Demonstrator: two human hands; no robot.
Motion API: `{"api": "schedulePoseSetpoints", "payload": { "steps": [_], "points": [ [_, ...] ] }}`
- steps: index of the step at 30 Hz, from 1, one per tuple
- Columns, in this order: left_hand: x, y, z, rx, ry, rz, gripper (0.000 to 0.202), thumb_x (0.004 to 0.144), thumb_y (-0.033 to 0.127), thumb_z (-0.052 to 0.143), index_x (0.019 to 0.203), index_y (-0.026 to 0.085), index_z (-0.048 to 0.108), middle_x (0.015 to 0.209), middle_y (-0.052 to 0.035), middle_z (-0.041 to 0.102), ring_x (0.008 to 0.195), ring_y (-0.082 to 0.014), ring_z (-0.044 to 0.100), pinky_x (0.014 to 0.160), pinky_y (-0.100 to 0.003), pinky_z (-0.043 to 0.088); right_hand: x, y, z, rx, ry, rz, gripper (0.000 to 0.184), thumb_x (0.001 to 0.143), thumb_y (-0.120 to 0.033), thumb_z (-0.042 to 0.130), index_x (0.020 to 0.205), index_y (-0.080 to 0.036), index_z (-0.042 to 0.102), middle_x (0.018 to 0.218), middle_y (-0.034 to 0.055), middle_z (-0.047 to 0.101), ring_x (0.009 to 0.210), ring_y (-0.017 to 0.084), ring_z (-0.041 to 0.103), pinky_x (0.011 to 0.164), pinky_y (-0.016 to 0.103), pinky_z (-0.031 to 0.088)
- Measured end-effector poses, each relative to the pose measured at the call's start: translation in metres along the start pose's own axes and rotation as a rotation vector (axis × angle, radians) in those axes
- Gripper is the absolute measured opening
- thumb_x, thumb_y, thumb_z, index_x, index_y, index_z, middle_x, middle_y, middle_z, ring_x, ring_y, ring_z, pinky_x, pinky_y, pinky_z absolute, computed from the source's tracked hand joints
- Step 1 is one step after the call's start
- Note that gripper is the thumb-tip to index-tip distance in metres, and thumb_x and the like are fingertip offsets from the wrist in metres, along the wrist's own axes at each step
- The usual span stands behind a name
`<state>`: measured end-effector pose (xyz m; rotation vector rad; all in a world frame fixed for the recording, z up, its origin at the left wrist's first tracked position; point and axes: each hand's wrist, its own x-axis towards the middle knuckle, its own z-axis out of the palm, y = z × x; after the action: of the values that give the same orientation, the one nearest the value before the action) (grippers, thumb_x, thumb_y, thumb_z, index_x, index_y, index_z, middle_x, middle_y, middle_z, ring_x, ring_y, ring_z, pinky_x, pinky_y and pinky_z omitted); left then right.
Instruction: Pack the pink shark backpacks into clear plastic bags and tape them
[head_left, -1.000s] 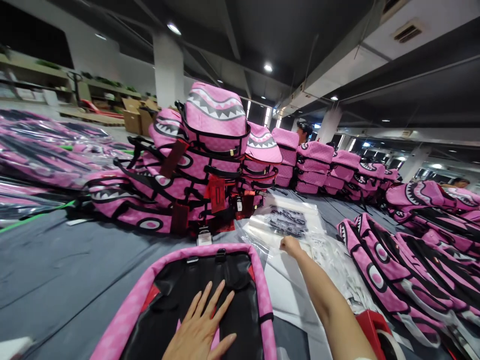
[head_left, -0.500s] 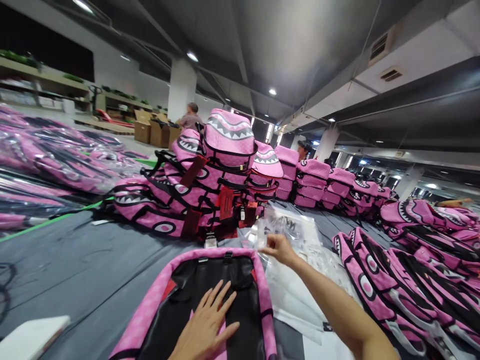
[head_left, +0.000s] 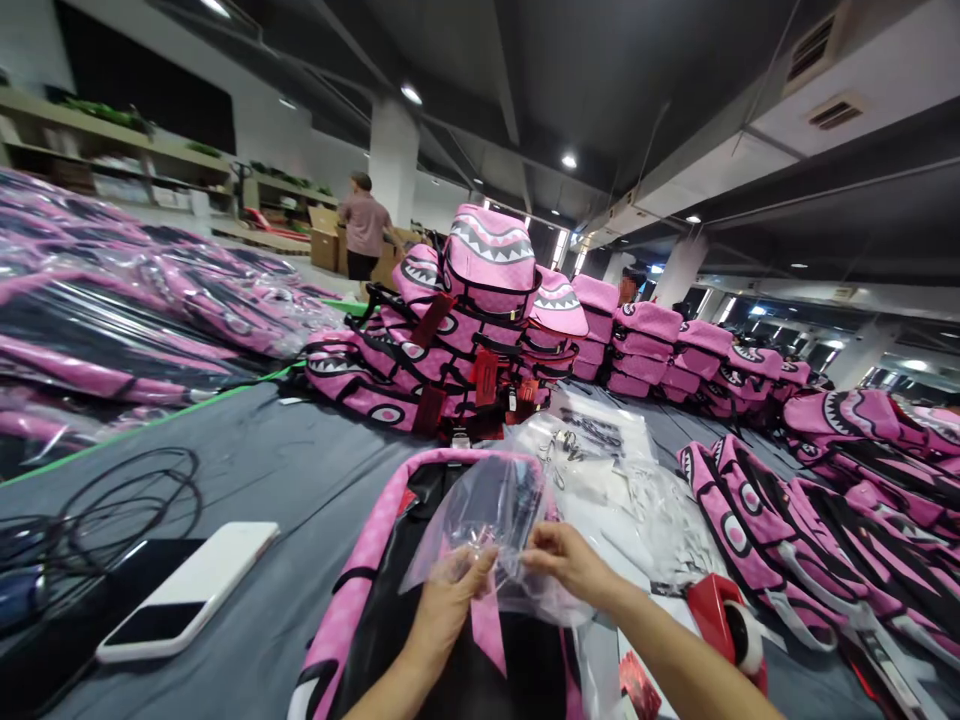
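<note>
A clear plastic bag is spread between my two hands, over a pink and black backpack lying on the grey-covered table. My left hand pinches the bag's near edge between thumb and fingers. On the other side, my right hand grips the same bag with curled fingers. Through and below the plastic shows a pink strip on the backpack's black panel. More clear plastic bags lie in a heap to the right of the backpack.
Shark-print backpacks are stacked ahead, with more backpacks at right. Plastic-wrapped backpacks fill the left. A white phone and black cables lie at left; a red tape dispenser stands at right. A person stands beyond.
My right hand has brought a clear bag from the heap over the backpack. My left hand has gone from lying flat on the backpack to pinching the bag. The view has shifted left and down.
</note>
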<state>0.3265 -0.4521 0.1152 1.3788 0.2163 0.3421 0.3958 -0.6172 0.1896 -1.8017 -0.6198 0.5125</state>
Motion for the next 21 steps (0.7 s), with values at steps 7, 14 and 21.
{"api": "schedulePoseSetpoints", "payload": {
  "steps": [7,14,21],
  "points": [
    [-0.033,-0.008,-0.073,0.422,0.13,0.062,0.069,0.057,0.085,0.07,0.077,0.019,0.071,0.073,-0.007,0.071,0.071,-0.0289,0.068,0.07,-0.041,0.054,0.034,0.008,-0.014,0.323,0.45,0.086,0.057,0.079,-0.075,0.064,0.077,-0.026,0.033,0.055,-0.0116,0.036,0.044,0.008,0.033,0.043,0.02,0.025],
    [-0.036,0.031,-0.032,1.256,0.285,0.83,0.048,0.1,0.028,0.046,0.143,0.009,0.055,0.137,-0.0216,0.066,0.13,-0.0353,0.057,0.112,-0.054,0.038,0.008,-0.013,0.031,0.047,0.187,-0.198,0.051,0.076,-0.067,0.073,0.085,-0.025,0.043,0.059,-0.0111,0.038,0.048,0.009,0.033,0.049,0.023,0.027],
    [0.001,0.037,-0.075,1.299,0.396,0.812,0.034,0.098,0.022,0.044,0.109,0.022,0.077,0.095,-0.011,0.073,0.094,-0.0289,0.063,0.097,-0.049,0.044,-0.071,0.035,-0.008,-1.191,0.279,0.066,0.031,0.081,-0.002,0.057,0.101,-0.025,0.064,0.097,0.0048,0.069,0.077,0.017,0.064,0.055,0.028,0.026]
  ]
}}
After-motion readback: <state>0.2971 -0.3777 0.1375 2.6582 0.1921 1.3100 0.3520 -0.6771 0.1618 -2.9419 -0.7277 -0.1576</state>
